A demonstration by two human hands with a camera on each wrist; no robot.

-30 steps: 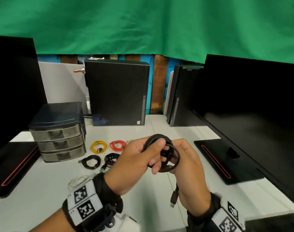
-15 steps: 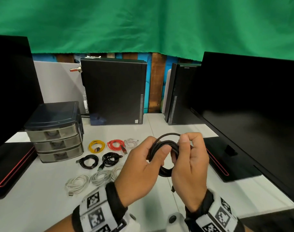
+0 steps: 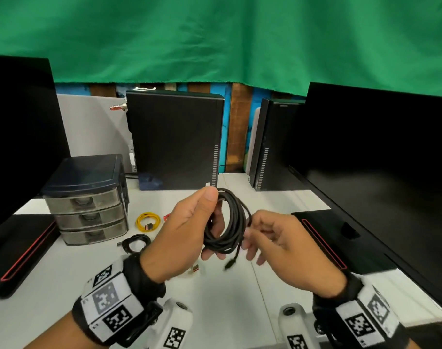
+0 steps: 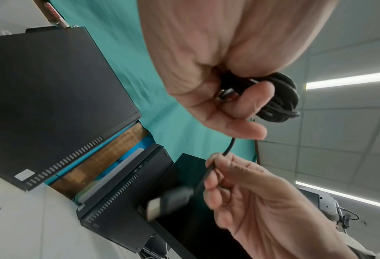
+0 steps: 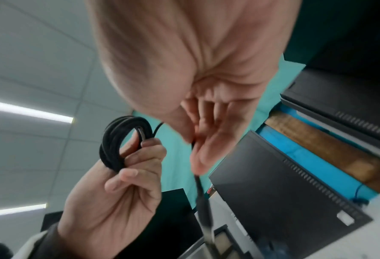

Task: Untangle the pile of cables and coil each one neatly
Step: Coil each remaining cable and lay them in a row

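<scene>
Black cable coil (image 3: 226,222) is gripped by left hand (image 3: 189,230) to keep loops together; loose tail is pinched by right hand (image 3: 277,238) for the final wrap.

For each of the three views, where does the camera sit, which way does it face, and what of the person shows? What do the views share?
Head: on the head, looking forward and down at the table; shows left hand, right hand.
Left wrist: looks up along the left hand at the green cloth; right hand visible.
Right wrist: looks up toward the ceiling; left hand visible.
Shared: black cable coil in the left grip.
</scene>
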